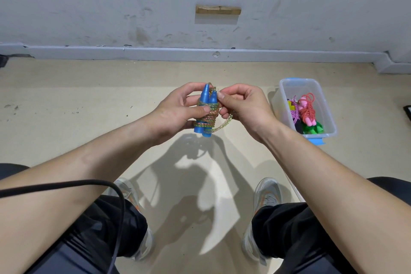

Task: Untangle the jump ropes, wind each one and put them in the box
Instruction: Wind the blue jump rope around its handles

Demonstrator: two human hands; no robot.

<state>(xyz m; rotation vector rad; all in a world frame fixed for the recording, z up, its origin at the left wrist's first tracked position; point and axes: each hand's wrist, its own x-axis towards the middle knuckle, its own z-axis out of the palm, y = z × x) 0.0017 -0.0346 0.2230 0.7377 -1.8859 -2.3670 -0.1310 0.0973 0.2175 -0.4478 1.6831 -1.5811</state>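
Note:
My left hand [178, 111] grips a jump rope bundle: two blue handles [205, 100] held side by side and upright, with a multicoloured rope [206, 121] wound around them. My right hand [242, 107] pinches the loose end of that rope right beside the handles' upper part; a short loop hangs below it. A clear plastic box [287, 87] with blue clips stands on the floor to the right. Inside lie wound ropes: a pink-handled one with red rope [307, 109], a purple rope [294, 115] and green handles [314, 129].
I sit over a beige floor [89, 100] with my knees and grey shoes [266, 191] below. A grey wall and skirting [155, 51] run across the back. A black cable [120, 207] crosses my left leg. A dark object edge [408, 111] shows at far right.

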